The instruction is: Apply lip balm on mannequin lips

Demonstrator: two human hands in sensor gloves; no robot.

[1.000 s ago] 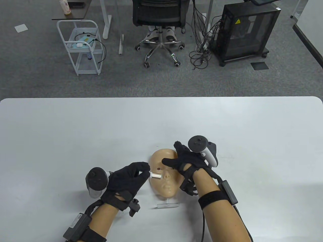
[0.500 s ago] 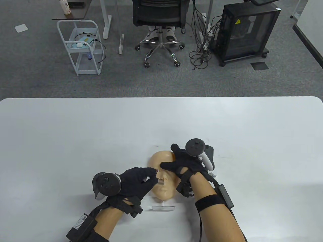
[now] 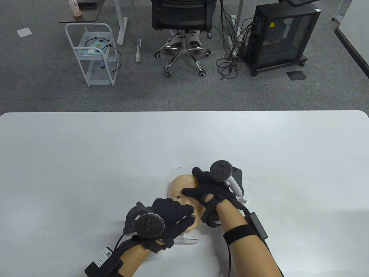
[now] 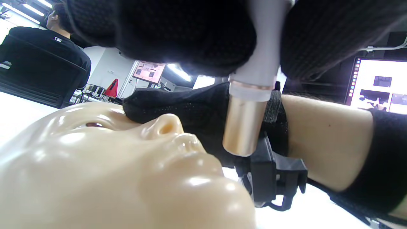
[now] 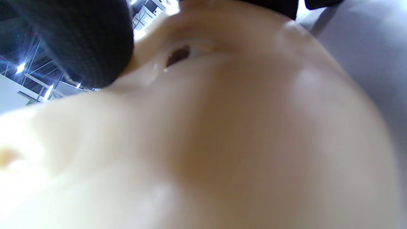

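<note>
While the right hand (image 3: 212,190) rests on the upper part of the mannequin face (image 3: 180,184), thumb laid across near the eye, the left hand (image 3: 170,215) is the 1 doing the real work here. Its fingers are clamped on the lip balm tube (image 4: 251,95), silver part up in the grip and the gold barrel sticking out below. From the table view you can't see the tube at all, the glove covers the whole lower half of the face, so the left wrist view is what matters.

The mannequin sits on a small clear stand (image 3: 188,240) on the white counter (image 3: 86,161), face turned up, forehead away from the person and chin toward them. In the left wrist view the tube's long axis runs roughly down toward the face, and its open end hangs just beside the lips (image 4: 187,146), on the side toward the right forearm and a bit above them. So it looks near but not touching, as far as I can tell. I also can't make out any balm poking out of the barrel from this angle.

My guess is the next bit needs a short slide of the tip sideways and down onto the mouth, keeping the tube about as upright as it is. Left hand is clearly the nearer one; the right hand just steadies the face.
</note>
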